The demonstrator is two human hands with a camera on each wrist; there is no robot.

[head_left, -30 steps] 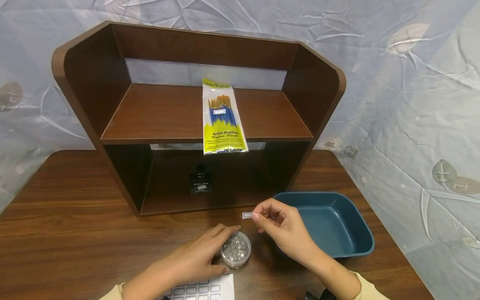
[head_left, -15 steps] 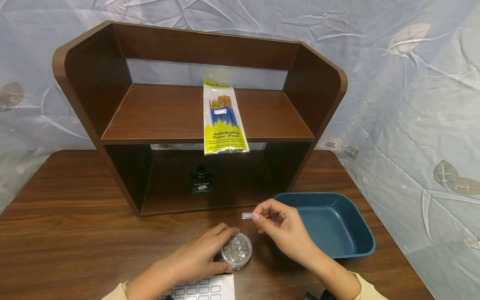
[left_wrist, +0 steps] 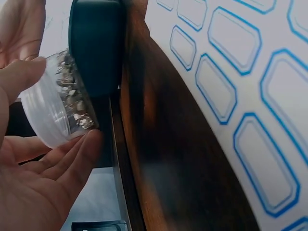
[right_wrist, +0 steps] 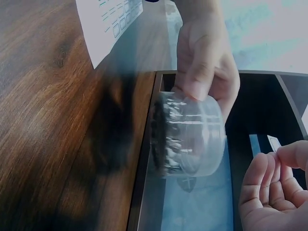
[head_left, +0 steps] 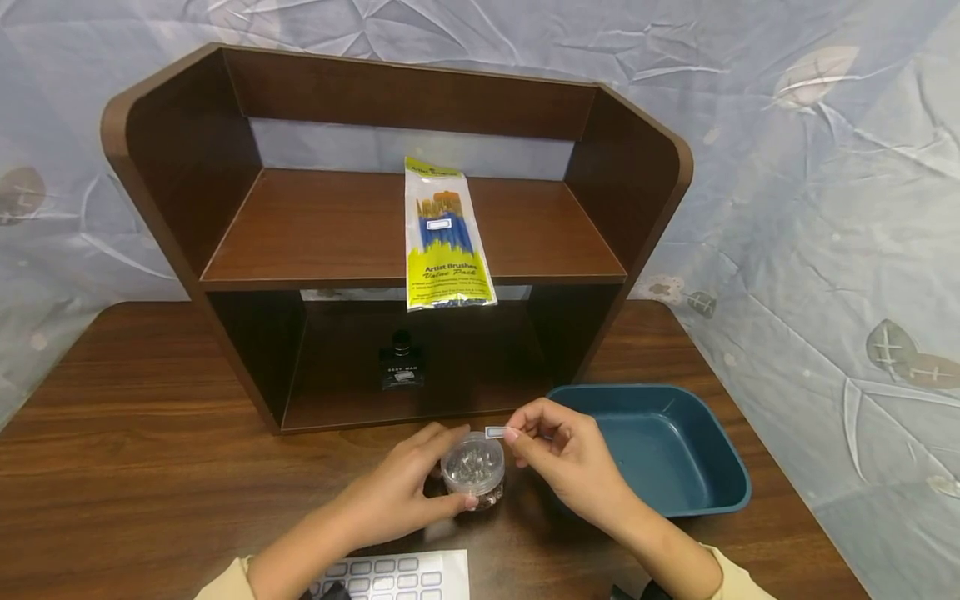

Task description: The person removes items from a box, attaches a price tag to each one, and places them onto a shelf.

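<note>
My left hand [head_left: 401, 487] grips a small clear round jar [head_left: 474, 467] between thumb and fingers. Shiny metallic bits fill the jar [left_wrist: 72, 96], and its frosted lid [left_wrist: 45, 113] shows in the left wrist view. In the right wrist view the jar [right_wrist: 190, 134] appears raised off the table. My right hand [head_left: 566, 454] pinches a small white label [head_left: 495, 432] with a blue border by one end. That label sits just above the jar's far right edge in the head view; whether they touch I cannot tell. A sheet of labels [head_left: 431, 575] lies by my left forearm.
A brown wooden shelf [head_left: 315, 242] stands at the back. A labelled pack of artist brushes [head_left: 450, 242] rests on its upper board, overhanging the edge. Inside the lower compartment is a black labelled bottle [head_left: 402, 362]. A teal basin [head_left: 675, 450] sits to the right.
My left hand has closed round the jar and lifted it, moving it away from me toward the label and tilting it. The right hand has stayed put with the label.
</note>
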